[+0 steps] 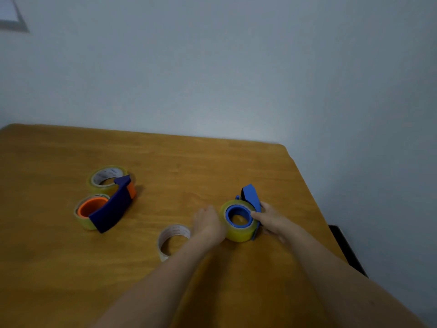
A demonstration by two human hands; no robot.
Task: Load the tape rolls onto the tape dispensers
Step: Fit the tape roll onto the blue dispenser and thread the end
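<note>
A blue tape dispenser [251, 196] lies on the wooden table [212, 166] at the right, with a yellowish clear tape roll [238, 234] seated on its blue hub. My right hand [268, 217] holds the dispenser's body from the right, thumb on the hub's rim. My left hand [209, 222] rests against the roll's left side, fingers curved to it. At the left lies a dark blue and orange dispenser [113, 207] with a roll around its orange hub. A loose yellowish roll [106, 179] stands behind it. A pale loose roll [172, 240] lies by my left wrist.
The table's far edge meets a pale grey-blue wall. Its right edge runs diagonally close to the blue dispenser, and a dark object [347, 249] shows beyond that edge. A framed thing [11, 15] hangs at the top left.
</note>
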